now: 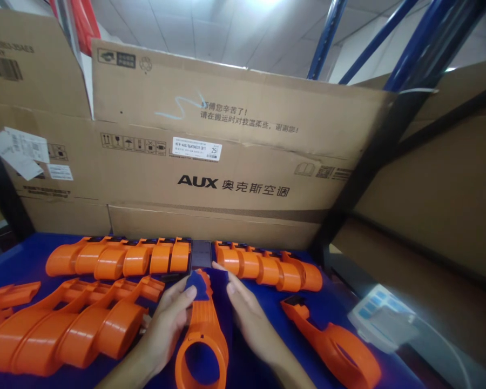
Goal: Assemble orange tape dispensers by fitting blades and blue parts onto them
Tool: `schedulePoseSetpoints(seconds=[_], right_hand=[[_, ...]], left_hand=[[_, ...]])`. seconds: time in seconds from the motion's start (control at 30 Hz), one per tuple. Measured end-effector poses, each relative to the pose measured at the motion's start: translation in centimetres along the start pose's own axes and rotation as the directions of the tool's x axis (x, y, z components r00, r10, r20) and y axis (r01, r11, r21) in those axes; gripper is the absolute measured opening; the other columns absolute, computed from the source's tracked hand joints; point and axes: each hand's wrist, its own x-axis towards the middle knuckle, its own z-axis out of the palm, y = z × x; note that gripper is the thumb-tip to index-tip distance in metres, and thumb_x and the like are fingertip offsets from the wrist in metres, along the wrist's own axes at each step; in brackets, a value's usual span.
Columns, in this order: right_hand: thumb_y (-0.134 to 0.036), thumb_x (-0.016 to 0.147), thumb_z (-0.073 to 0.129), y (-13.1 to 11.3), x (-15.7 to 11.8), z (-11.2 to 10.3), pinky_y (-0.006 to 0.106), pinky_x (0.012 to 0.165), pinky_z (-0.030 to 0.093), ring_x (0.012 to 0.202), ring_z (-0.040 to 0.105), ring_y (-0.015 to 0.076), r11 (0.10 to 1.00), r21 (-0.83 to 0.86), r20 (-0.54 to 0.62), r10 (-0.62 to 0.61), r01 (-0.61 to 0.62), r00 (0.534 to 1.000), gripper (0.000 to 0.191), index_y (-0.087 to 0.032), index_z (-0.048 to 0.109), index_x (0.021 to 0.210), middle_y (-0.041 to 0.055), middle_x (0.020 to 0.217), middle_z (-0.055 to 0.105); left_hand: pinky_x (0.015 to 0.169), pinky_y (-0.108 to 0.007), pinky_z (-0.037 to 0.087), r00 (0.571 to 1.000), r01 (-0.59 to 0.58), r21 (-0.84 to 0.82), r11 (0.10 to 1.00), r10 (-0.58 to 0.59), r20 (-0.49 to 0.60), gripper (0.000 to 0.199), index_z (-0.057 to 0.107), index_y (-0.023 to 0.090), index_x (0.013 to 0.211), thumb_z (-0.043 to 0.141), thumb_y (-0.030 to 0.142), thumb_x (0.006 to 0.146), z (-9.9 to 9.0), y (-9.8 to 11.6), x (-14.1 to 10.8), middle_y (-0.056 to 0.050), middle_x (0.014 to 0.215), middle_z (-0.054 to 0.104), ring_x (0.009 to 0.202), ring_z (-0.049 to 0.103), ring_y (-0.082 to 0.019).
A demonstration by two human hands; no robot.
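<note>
My left hand (170, 302) is closed around the upper end of an orange tape dispenser (204, 319), its thumb pressed on a blue piece (198, 285) at the head. The dispenser's round ring points down toward me. On the other side, my right hand (245, 308) has its fingers curled and its thumb beside a dark blue area next to the dispenser head. Whether that is a separate sheet or the blue table behind, I cannot tell. A dark flat rectangular object (201, 254) lies just beyond my hands.
Orange dispensers stand in a back left row (110, 262), a back right row (268, 270) and a front left row (79, 332). Another single dispenser (340, 348) lies at right, near a white device (383, 316) with a cable. Cardboard (235, 167) walls the blue table's (263, 346) back.
</note>
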Motion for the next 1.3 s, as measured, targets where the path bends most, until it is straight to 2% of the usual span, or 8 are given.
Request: schedulePoseSetpoints(seconds=[0.1,0.23,0.3,0.5,0.63,0.73,0.87,1.3], right_hand=[[-0.056,0.097,0.061,0.1,-0.1,0.0,0.049,0.125,0.028,0.145,0.046,0.0277,0.994,-0.103,-0.083,-0.046,0.038,0.995,0.049,-0.031,0.065,0.139,0.0042,0.148,0.061],[-0.057,0.092,0.067,0.5,-0.1,-0.6,0.050,0.111,0.046,0.127,0.062,0.0327,0.995,-0.068,-0.157,-0.078,0.068,0.984,0.044,-0.031,0.072,0.127,0.0065,0.134,0.071],[-0.053,0.090,0.070,0.6,-0.1,-1.1,0.048,0.104,0.050,0.120,0.066,0.0331,0.996,-0.048,-0.184,-0.088,0.080,0.979,0.039,-0.029,0.074,0.121,0.0073,0.126,0.074],[-0.045,0.085,0.077,0.5,-0.1,-2.3,0.049,0.108,0.047,0.118,0.066,0.0327,0.985,-0.074,-0.261,-0.173,0.159,0.950,0.036,-0.027,0.075,0.116,0.0082,0.121,0.075],[-0.043,0.086,0.078,0.4,-0.1,-2.3,0.050,0.110,0.046,0.120,0.065,0.0327,0.973,-0.121,-0.238,-0.218,0.194,0.947,0.033,-0.027,0.076,0.114,0.0089,0.122,0.075],[-0.040,0.087,0.078,0.1,-0.1,-2.3,0.050,0.112,0.045,0.122,0.064,0.0322,0.961,-0.171,-0.185,-0.247,0.216,0.951,0.029,-0.028,0.078,0.113,0.0086,0.124,0.074],[-0.036,0.087,0.078,-0.2,0.0,-2.3,0.050,0.112,0.045,0.121,0.064,0.0317,0.948,-0.207,-0.107,-0.266,0.240,0.958,0.027,-0.027,0.079,0.113,0.0090,0.123,0.074],[-0.031,0.089,0.076,0.0,0.1,-2.4,0.049,0.111,0.046,0.119,0.065,0.0299,0.938,-0.223,-0.054,-0.284,0.265,0.957,0.026,-0.030,0.078,0.116,0.0078,0.122,0.073]], left_hand=[[0.101,-0.045,0.054,1.000,-0.022,0.047,0.999,0.023,-0.007,0.047,0.066,0.022,0.134,0.073,0.031,0.089,-0.2,0.0,0.1,-0.012,0.129,0.074,0.121,0.068,-0.034],[0.091,-0.040,0.057,0.999,-0.038,0.157,0.987,0.040,-0.014,0.045,0.069,0.025,0.130,0.076,0.027,0.085,-0.2,0.2,-0.2,-0.010,0.131,0.073,0.117,0.069,-0.033],[0.090,-0.037,0.056,0.999,-0.051,0.185,0.981,0.051,0.003,0.044,0.071,0.027,0.127,0.076,0.023,0.083,0.1,0.4,-0.5,-0.008,0.132,0.073,0.117,0.068,-0.031],[0.099,-0.037,0.052,0.993,-0.117,0.239,0.964,0.120,0.002,0.037,0.074,0.025,0.119,0.078,0.020,0.082,0.5,0.6,-0.5,-0.007,0.130,0.073,0.120,0.065,-0.029],[0.101,-0.037,0.051,0.979,-0.165,0.264,0.950,0.190,-0.070,0.031,0.074,0.021,0.113,0.079,0.028,0.083,0.1,0.7,0.3,-0.009,0.119,0.076,0.118,0.066,-0.029],[0.095,-0.036,0.054,0.971,-0.168,0.306,0.937,0.212,-0.116,0.036,0.073,0.019,0.112,0.083,0.030,0.080,0.0,0.7,0.6,-0.010,0.112,0.077,0.111,0.068,-0.028],[0.092,-0.038,0.056,0.962,-0.154,0.327,0.933,0.216,-0.164,0.045,0.073,0.018,0.113,0.088,0.034,0.073,-0.2,0.7,0.6,-0.011,0.112,0.077,0.108,0.070,-0.029],[0.100,-0.042,0.054,0.957,-0.201,0.327,0.923,0.256,-0.136,0.050,0.071,0.021,0.122,0.088,0.030,0.075,-0.6,0.3,0.6,-0.010,0.121,0.075,0.113,0.068,-0.028]])
